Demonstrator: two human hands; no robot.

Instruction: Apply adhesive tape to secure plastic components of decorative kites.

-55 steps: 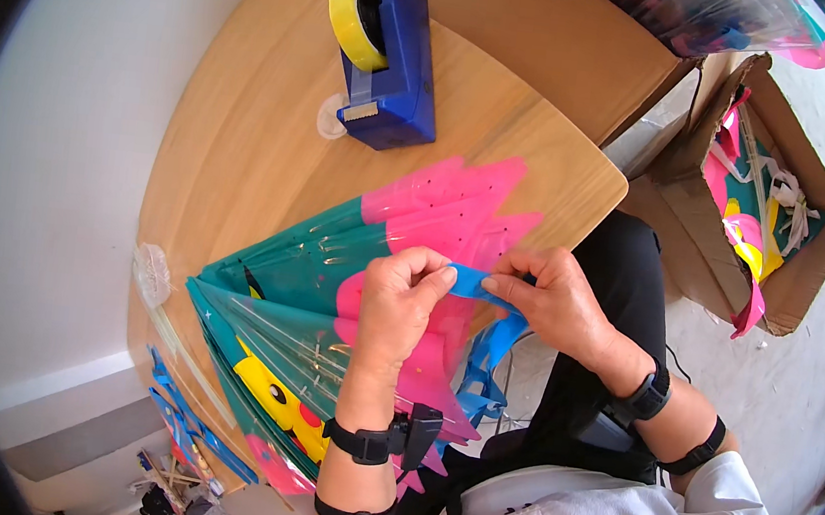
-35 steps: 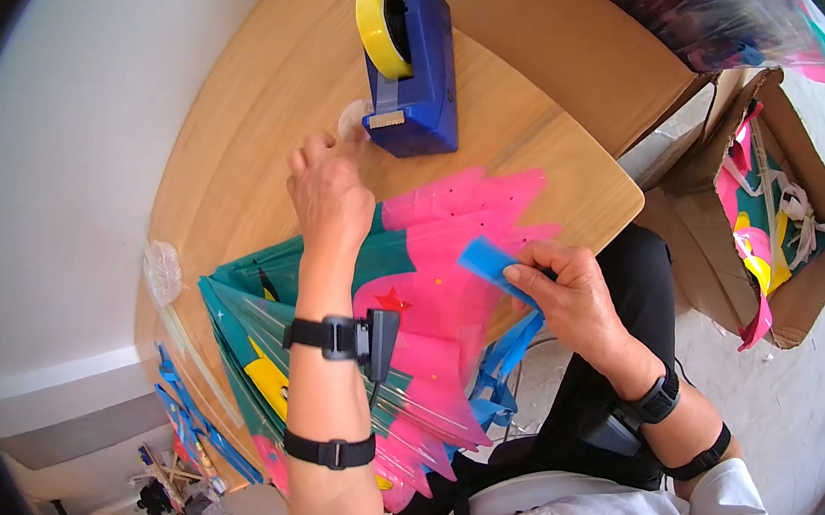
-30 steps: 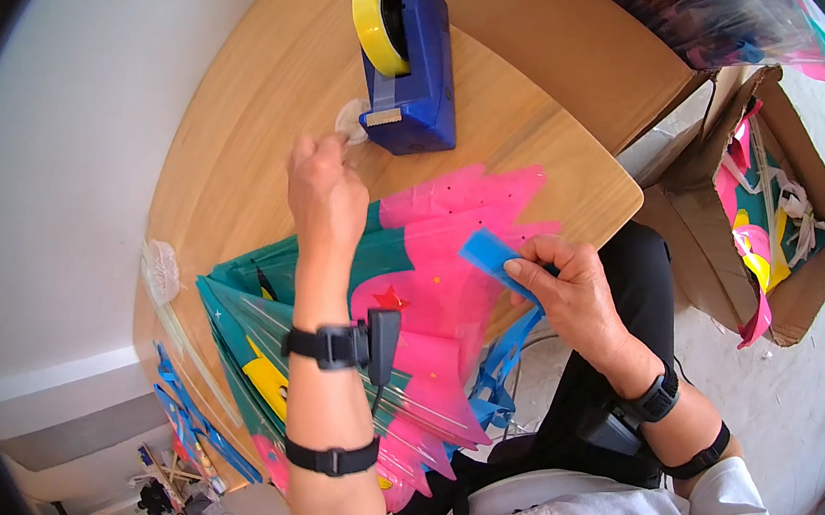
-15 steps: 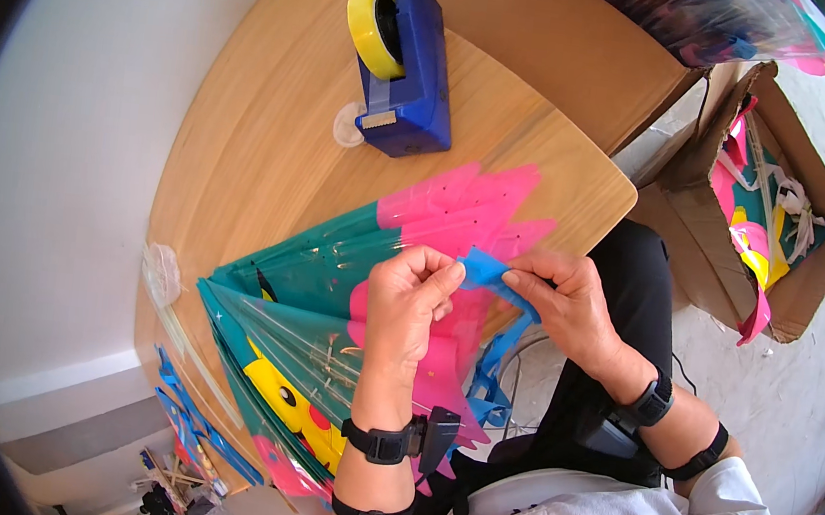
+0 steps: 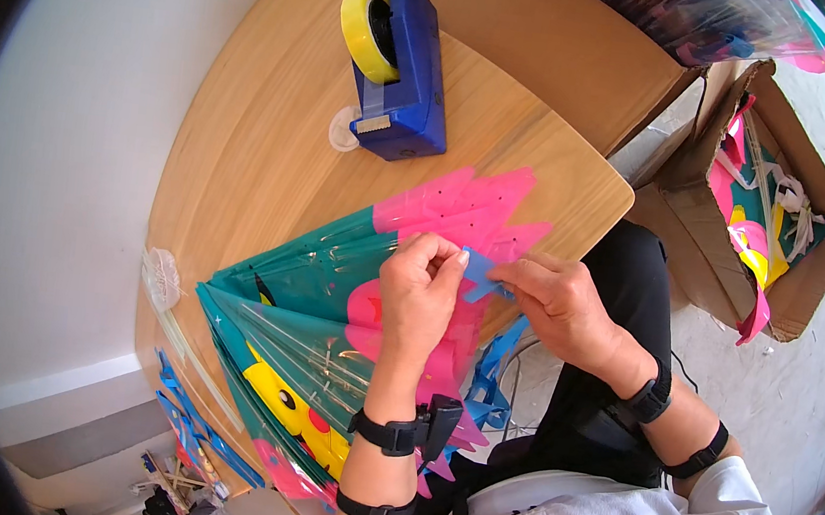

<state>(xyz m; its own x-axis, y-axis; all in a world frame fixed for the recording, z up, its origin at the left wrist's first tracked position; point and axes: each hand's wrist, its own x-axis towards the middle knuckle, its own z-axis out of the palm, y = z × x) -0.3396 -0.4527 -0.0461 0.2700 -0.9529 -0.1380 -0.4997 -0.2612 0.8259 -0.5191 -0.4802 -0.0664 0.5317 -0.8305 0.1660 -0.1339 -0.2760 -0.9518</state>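
Between my hands is a thin blue plastic strip [image 5: 477, 269]. My left hand [image 5: 421, 289] pinches one end between thumb and forefinger. On the other side, my right hand [image 5: 560, 305] closes its fingers and thumb on the strip. Under my hands lies a folded, shiny plastic sheet [image 5: 328, 249], printed teal, pink and yellow, with pointed pink edges. A bunch of crumpled blue ribbon [image 5: 488, 396] hangs past the table edge below my right hand.
A blue tape dispenser [image 5: 418, 112] with a yellow tape roll [image 5: 360, 36] stands on the wooden table [image 5: 254, 140]. More blue ribbons [image 5: 199, 426] hang at the left edge. An open cardboard box [image 5: 812, 279] holds colourful plastic at the right; a larger carton [image 5: 555, 46] stands behind the table.
The blue strip appears shorter and flatter between my hands. My right hand has shifted left, closer to my left hand, and its fingers have curled more over the strip.
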